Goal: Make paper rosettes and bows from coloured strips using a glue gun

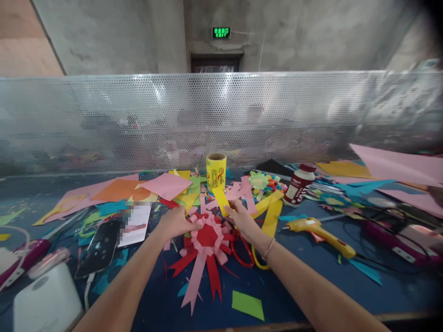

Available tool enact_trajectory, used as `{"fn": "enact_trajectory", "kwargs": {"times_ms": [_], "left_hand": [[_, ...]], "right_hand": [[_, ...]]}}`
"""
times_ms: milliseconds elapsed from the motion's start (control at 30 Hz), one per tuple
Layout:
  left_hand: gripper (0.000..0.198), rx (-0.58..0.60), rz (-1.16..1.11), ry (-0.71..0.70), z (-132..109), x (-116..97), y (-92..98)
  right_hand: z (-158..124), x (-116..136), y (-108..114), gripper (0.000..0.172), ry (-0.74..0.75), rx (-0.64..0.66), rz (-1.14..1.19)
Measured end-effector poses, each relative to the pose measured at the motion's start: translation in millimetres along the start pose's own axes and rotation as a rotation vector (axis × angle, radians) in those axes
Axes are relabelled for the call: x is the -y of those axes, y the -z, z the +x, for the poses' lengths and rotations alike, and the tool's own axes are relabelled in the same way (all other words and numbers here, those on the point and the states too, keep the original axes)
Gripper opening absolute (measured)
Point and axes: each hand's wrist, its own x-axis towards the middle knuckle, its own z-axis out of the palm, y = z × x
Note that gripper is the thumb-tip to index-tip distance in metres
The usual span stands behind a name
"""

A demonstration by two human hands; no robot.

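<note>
On my left, a dark phone lies on the blue table. My left hand is at the upper left edge of the pink and red paper rosette, thumb on its frill; I can't tell whether the fingers close underneath. The rosette lies between my hands, round face up, its long axis running from that face down the forked tails, which point towards me, the pink one slanting a little left. It should be feather-light, its loops soft and easily crushed, so the firmer rim seems the place to hold. My right hand pinches the near end of a yellow strip, probably thin and bendy, slanting away and leftward towards the yellow roll. Further right lies a yellow glue gun.
</note>
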Motion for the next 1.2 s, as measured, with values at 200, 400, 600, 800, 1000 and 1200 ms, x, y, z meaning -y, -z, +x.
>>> {"fn": "enact_trajectory", "kwargs": {"times_ms": [200, 400, 600, 800, 1000, 1200], "left_hand": [[0.032, 0.063, -0.06, -0.141, -3.9, -7.9, -8.4], [0.036, -0.02, -0.118, -0.253, -6.9, -27.2, -6.4], [0.063, -0.106, -0.193, -0.358, -13.3, -36.4, -11.3], [0.086, -0.155, -0.478, -0.184, -9.7, -30.1, -26.3], [0.092, 0.026, -0.786, 0.004, -2.0, -21.9, -36.0], [0.069, 0.211, -0.866, 0.074, -3.1, -29.3, -25.6]], "right_hand": [[-0.9, -2.1, -2.8, 0.02, -0.049, -0.015, 0.045], [-6.8, 16.6, 2.2, 0.025, -0.083, 0.016, 0.19], [-10.1, 23.5, 0.4, 0.036, -0.044, -0.09, 0.313], [-13.6, 10.9, 0.6, 0.033, 0.232, -0.176, 0.068], [-30.0, 29.0, -5.4, 0.025, 0.367, -0.212, -0.071], [-33.5, 33.4, -6.7, 0.026, 0.433, -0.165, -0.1]]}}
